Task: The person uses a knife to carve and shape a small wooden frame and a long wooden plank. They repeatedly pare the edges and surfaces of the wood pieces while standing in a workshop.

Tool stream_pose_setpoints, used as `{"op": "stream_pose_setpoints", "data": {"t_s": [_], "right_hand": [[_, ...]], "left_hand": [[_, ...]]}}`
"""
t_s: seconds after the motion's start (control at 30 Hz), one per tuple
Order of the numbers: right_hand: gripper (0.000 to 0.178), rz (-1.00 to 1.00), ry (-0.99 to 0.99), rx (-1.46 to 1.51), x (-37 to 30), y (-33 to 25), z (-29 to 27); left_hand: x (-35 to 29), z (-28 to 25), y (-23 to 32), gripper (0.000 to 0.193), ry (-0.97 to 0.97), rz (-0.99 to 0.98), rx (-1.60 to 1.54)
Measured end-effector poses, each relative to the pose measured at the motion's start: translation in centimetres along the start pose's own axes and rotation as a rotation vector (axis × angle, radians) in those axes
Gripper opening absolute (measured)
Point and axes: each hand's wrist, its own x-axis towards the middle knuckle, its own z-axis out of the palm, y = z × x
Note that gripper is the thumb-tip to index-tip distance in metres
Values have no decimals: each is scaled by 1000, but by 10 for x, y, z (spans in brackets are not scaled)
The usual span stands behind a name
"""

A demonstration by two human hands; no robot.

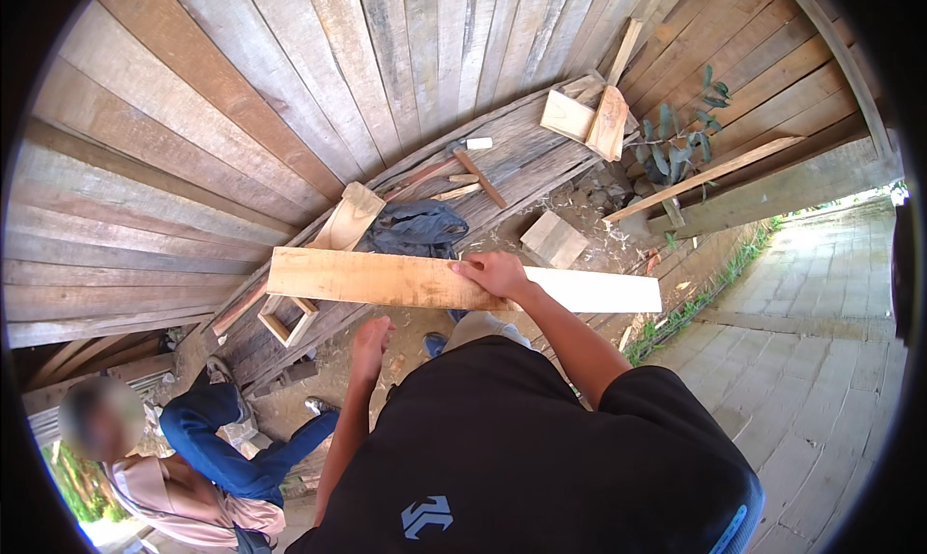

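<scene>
My right hand (494, 275) grips a long, pale wooden board (377, 277) near its middle, with the fingers over the upper edge. The board lies crosswise in front of me, its right part brightly lit and a darker stain near the grip. Below the board's left half, and apart from it, is my left hand (371, 346). Its fingers are curled in, and nothing shows in them.
A weathered wooden bench (521, 182) runs along the plank wall, bearing a dark cloth (415, 228), a hammer (468, 164) and wood offcuts (608, 123). A small wooden frame (287, 320) is at left. A wood block (553, 239) lies beyond the board. Someone in jeans (217, 448) sits lower left.
</scene>
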Motion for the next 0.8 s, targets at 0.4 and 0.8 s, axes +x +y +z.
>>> {"op": "stream_pose_setpoints", "data": {"t_s": [0.4,0.8], "right_hand": [[61,-110,-165,69,8,-29,12],[62,-108,-264,67,13,-44,19]], "left_hand": [[-9,2,-2,51,-21,-37,-131],[-10,0,5,38,111,33,-189]]}}
